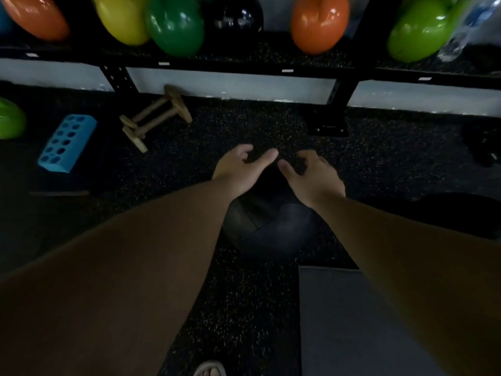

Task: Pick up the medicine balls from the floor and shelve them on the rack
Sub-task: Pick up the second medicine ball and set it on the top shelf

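A dark grey medicine ball [273, 229] lies on the speckled black floor below my arms. My left hand [238, 169] and my right hand [311, 177] hover over its far top, fingers spread and curled, thumbs almost meeting. Whether they touch the ball I cannot tell; neither hand holds anything. The black rack shelf [244, 63] runs across the top and carries an orange ball [35, 17], a yellow ball [122, 20], a green ball [174, 25], a black ball [235, 17], another orange ball [320, 23] and a lime ball [420, 31]. Another lime ball [10, 120] sits on the floor at the far left.
A blue perforated block [66, 143] and wooden push-up bars [154, 118] lie on the floor to the left. A rack foot [328, 126] stands just beyond my right hand. A grey mat [352, 321] lies at lower right, a dark round object [461, 213] sits at right, and a plastic bottle [466, 28] rests on the shelf.
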`<state>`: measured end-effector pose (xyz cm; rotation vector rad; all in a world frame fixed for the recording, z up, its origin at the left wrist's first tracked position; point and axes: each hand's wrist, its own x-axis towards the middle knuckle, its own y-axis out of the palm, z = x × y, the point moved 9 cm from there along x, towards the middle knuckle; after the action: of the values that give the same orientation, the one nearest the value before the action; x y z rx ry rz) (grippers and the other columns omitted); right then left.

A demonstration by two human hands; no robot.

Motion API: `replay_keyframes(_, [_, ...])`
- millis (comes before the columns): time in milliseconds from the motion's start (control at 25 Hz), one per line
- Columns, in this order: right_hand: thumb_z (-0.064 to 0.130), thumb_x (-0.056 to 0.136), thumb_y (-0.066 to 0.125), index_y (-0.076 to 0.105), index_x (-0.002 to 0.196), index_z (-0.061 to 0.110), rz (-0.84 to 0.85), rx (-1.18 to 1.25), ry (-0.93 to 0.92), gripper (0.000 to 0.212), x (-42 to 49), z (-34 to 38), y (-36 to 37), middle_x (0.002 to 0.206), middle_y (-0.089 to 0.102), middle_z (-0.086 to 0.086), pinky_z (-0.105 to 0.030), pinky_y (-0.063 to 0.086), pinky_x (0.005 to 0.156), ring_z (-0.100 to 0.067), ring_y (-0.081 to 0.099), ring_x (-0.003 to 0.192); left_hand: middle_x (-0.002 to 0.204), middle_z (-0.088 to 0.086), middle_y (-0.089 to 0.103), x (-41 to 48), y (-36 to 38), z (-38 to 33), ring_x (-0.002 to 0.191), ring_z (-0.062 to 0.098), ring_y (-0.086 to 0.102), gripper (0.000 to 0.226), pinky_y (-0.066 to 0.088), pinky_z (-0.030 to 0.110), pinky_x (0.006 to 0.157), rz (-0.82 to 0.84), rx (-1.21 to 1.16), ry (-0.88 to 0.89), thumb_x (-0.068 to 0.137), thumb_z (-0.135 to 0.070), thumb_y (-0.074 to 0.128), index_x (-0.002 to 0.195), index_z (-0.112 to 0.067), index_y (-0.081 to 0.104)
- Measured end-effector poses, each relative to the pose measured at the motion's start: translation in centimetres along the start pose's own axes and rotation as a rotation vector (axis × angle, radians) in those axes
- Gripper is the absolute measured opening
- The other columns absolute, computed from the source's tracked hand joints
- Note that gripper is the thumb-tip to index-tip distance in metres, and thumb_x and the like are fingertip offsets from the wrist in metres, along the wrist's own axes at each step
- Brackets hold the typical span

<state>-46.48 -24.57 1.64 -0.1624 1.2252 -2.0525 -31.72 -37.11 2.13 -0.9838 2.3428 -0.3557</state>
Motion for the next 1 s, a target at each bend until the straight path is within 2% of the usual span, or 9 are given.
replay_keyframes(200, [0.085, 0.086, 0.051, 0.035, 0.157, 0.036, 0.079, -0.082, 0.014, 0.087, 7.5, -3.2, 10.4, 0.161, 0.039, 0.0, -0.064, 0.041, 0.11, -0.036, 0.037, 0.144, 0.175, 0.0, 0.046, 9.4, 3.8, 10.8, 0.157, 0.026, 0.049, 0.093, 0.038, 0.029, 0.106, -0.016, -0.005, -0.093, 0.09, -0.082, 0.068, 0.167, -0.033, 0.051])
replay_keyframes(360, [0.096, 0.072, 0.054, 0.016, 0.165, 0.041, 0.151, -0.195, 0.083, 0.115, 11.8, -6.6, 14.7, 0.176, 0.01, 0.001, -0.077, 0.029, 0.113, -0.042, 0.015, 0.157, 0.178, 0.002, 0.039, 13.8, 4.6, 18.0, 0.159, 0.03, 0.046, 0.104, 0.044, 0.04, 0.119, -0.134, -0.078, -0.185, 0.085, -0.088, 0.068, 0.171, -0.033, 0.045])
replay_keyframes(440, [0.103, 0.06, 0.055, 0.004, 0.165, 0.044, 0.209, -0.221, 0.122, 0.131, 13.0, -8.2, 16.3, 0.178, -0.005, 0.0, -0.084, 0.02, 0.113, -0.043, 0.002, 0.16, 0.176, 0.003, 0.045, 14.7, 5.2, 21.4, 0.154, 0.031, 0.052, 0.111, 0.046, 0.042, 0.118, -0.167, -0.176, -0.259, 0.08, -0.093, 0.065, 0.171, -0.033, 0.045])
replay_keyframes(520, [0.105, 0.053, 0.055, -0.001, 0.164, 0.047, 0.226, -0.194, 0.143, 0.137, 13.8, -8.8, 17.0, 0.178, -0.006, -0.002, -0.086, 0.019, 0.112, -0.044, 0.0, 0.161, 0.171, 0.004, 0.054, 14.7, 5.9, 24.9, 0.146, 0.031, 0.059, 0.114, 0.047, 0.047, 0.118, -0.195, -0.326, -0.361, 0.076, -0.096, 0.064, 0.169, -0.032, 0.05])
replay_keyframes(560, [0.105, 0.053, 0.056, 0.0, 0.164, 0.047, 0.223, -0.189, 0.142, 0.137, 14.2, -8.7, 17.0, 0.178, -0.002, -0.003, -0.085, 0.021, 0.112, -0.044, 0.003, 0.16, 0.171, 0.006, 0.055, 14.3, 6.4, 26.5, 0.147, 0.034, 0.058, 0.121, 0.045, 0.054, 0.121, -0.187, -0.408, -0.438, 0.071, -0.101, 0.064, 0.169, -0.032, 0.049])
replay_keyframes(680, [0.104, 0.055, 0.057, 0.004, 0.165, 0.046, 0.205, -0.225, 0.125, 0.135, 14.2, -8.2, 17.1, 0.176, 0.006, -0.007, -0.08, 0.026, 0.113, -0.046, 0.012, 0.158, 0.178, 0.008, 0.046, 12.9, 8.7, 29.7, 0.157, 0.049, 0.047, 0.177, 0.034, 0.084, 0.121, -0.165, -0.605, -0.648, 0.016, -0.114, 0.063, 0.174, -0.04, 0.036])
replay_keyframes(760, [0.103, 0.056, 0.058, 0.006, 0.164, 0.047, 0.191, -0.222, 0.127, 0.133, 14.1, -8.5, 16.8, 0.176, 0.009, -0.007, -0.079, 0.027, 0.114, -0.046, 0.014, 0.157, 0.176, 0.008, 0.048, 13.2, 9.3, 30.8, 0.155, 0.05, 0.048, 0.187, 0.036, 0.087, 0.117, -0.178, -0.671, -0.667, 0.003, -0.11, 0.066, 0.174, -0.042, 0.034])
replay_keyframes(880, [0.103, 0.056, 0.057, 0.011, 0.162, 0.05, 0.176, -0.178, 0.115, 0.127, 13.9, -9.4, 16.2, 0.175, 0.013, -0.003, -0.078, 0.026, 0.115, -0.045, 0.016, 0.156, 0.173, 0.009, 0.051, 11.6, 8.9, 30.4, 0.153, 0.047, 0.052, 0.17, 0.044, 0.082, 0.116, -0.158, -0.683, -0.678, 0.02, -0.116, 0.06, 0.171, -0.038, 0.044])
replay_keyframes(1000, [0.105, 0.05, 0.055, 0.006, 0.162, 0.053, 0.151, -0.128, 0.148, 0.133, 13.5, -10.6, 16.1, 0.176, 0.006, -0.004, -0.08, 0.022, 0.116, -0.046, 0.009, 0.159, 0.176, 0.015, 0.047, 9.3, 10.6, 31.3, 0.159, 0.049, 0.044, 0.125, 0.04, 0.078, 0.122, -0.124, -0.768, -0.737, 0.07, -0.109, 0.042, 0.17, -0.034, 0.048])
